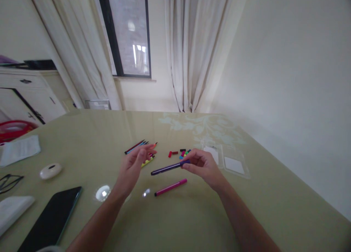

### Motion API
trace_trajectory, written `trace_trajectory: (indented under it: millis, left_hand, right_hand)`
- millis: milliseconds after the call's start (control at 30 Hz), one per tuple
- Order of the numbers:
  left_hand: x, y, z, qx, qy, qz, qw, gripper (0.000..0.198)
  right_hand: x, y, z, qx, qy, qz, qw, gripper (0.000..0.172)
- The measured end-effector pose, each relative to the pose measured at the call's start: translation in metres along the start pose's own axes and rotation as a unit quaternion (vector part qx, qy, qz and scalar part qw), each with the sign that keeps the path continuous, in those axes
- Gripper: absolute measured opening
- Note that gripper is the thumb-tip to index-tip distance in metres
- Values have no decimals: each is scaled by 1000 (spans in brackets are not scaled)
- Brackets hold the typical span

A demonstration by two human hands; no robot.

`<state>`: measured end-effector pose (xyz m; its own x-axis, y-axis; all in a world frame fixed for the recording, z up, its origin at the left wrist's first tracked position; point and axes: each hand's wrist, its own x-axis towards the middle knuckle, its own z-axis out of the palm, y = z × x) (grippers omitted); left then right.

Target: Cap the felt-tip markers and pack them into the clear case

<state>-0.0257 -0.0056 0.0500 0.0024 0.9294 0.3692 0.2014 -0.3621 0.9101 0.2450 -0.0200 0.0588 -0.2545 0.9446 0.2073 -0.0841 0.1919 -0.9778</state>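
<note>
In my right hand (pixel 203 165), thumb and fingers pinch a dark purple marker (pixel 166 169) by its right end. The marker is held above the table, its black end pointing left. My left hand (pixel 134 166) is open, fingers stretched out over a group of slim markers (pixel 134 147) with dark tips. Its fingers partly hide that group, including an orange marker and a yellow marker (pixel 148 161). Nearer to me, a pink marker (pixel 170 187) lies on the table between my forearms. Several small coloured caps (pixel 182 155) lie just beyond the purple marker, partly behind my right hand.
A clear plastic case (pixel 241 167) with white inserts lies right of my right hand. At left are a black tablet (pixel 52 219), a white oval object (pixel 51 171), glasses (pixel 11 182) and a white packet (pixel 20 150). A wall borders the glossy table (pixel 175 222) on the right.
</note>
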Motion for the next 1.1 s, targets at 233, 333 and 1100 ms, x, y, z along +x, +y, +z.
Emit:
trace_trajectory:
  millis: [233, 333, 1100]
  left_hand:
    - [12, -30, -19, 417, -11, -36, 908, 18]
    - [7, -33, -16, 473, -72, -46, 877, 15]
    - [-2, -11, 9, 99, -62, 33, 993, 24]
  right_hand:
    - [4, 23, -11, -119, -106, 70, 985, 21]
    - [4, 21, -12, -199, -126, 62, 970, 14]
    - [19, 57, -25, -570, 87, 10, 817, 13]
